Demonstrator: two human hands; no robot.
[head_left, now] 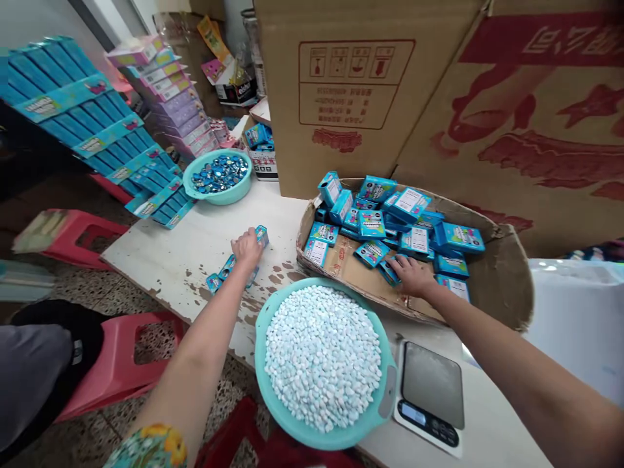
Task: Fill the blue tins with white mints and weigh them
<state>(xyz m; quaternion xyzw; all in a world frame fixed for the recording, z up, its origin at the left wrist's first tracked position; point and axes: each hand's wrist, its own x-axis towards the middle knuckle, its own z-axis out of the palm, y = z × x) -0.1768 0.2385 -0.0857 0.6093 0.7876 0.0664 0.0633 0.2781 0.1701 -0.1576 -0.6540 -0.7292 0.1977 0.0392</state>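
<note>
Worn white tbl [166, 247] w/ bare patches, pinkish-red stools [113, 354] nearby, speckled flr [116, 294]

Bulk goods and cartons crowd what looks like a small packing workshop, where a worn white table [166, 247] with flaking paint bears a digital scale [433, 383] beside a basin [262, 338] heaped with pale, candy-like pieces [324, 354]. Small blue boxes [373, 224] lie loose by the dozen in a cut-down carton [497, 273] before tall printed cardboard [341, 156]. Filled blue display trays [97, 123] and pink and lilac boxes [180, 107] rise in stacks at left, above plastic stools [117, 364] on a speckled tile floor [110, 292].
</note>
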